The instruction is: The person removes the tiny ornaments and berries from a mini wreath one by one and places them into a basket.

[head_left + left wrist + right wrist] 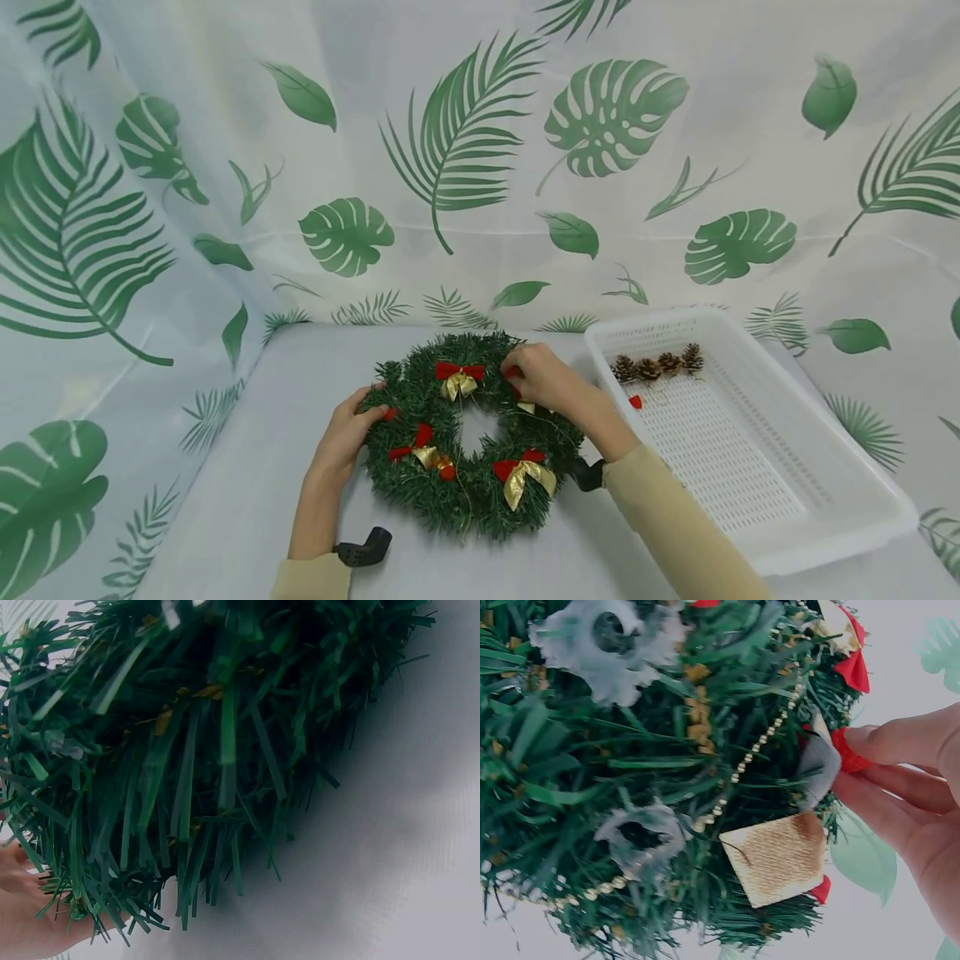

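A green artificial wreath (480, 515) lies on the pale table, dressed with red and gold bows and a thin gold bead string (757, 750). My left hand (348, 427) grips its left edge, thumb on top; the other fingers are mostly hidden by the greenery. At the upper right of the ring, my right hand (546, 379) pinches the red loop of a bow (851, 754) between thumb and fingers. Gold ribbon (776, 859) from a bow shows close by in the right wrist view. Other bows sit at the top (459, 379), lower left (425, 456) and lower right (527, 482).
To the right stands a white perforated plastic basket (817, 550), with several pine cones (648, 369) and a small red piece (636, 402) inside. A white curtain (480, 267) printed with green leaves hangs behind and beside the table.
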### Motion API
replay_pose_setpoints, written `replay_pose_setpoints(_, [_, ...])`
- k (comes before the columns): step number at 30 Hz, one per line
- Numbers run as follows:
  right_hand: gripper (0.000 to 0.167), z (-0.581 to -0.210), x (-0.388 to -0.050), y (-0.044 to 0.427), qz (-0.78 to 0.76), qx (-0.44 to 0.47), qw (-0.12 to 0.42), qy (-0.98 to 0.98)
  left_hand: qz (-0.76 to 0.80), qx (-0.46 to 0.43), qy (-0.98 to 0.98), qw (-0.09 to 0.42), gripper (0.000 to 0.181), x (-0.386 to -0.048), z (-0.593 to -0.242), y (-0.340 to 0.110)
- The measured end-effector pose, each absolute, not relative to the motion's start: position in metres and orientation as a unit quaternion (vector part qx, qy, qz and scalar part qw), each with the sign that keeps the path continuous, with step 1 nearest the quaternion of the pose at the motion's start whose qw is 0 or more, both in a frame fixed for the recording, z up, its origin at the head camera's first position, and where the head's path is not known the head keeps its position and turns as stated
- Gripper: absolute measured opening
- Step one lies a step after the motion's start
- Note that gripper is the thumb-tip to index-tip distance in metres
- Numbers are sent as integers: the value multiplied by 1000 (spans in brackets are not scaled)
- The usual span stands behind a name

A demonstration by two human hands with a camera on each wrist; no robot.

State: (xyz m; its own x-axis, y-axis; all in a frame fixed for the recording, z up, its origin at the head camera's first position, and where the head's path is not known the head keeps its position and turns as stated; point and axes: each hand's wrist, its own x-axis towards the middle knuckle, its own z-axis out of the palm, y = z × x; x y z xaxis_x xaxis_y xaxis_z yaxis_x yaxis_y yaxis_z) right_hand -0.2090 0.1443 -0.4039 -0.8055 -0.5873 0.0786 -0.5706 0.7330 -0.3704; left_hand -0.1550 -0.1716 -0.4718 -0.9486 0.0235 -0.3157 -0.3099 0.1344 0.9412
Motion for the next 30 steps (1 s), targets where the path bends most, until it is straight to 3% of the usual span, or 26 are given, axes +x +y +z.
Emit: replay_pose_setpoints(30, [20, -385, -206, 171, -189, -312, 25, 931, 654, -88, 740, 129, 69, -154, -473, -171])
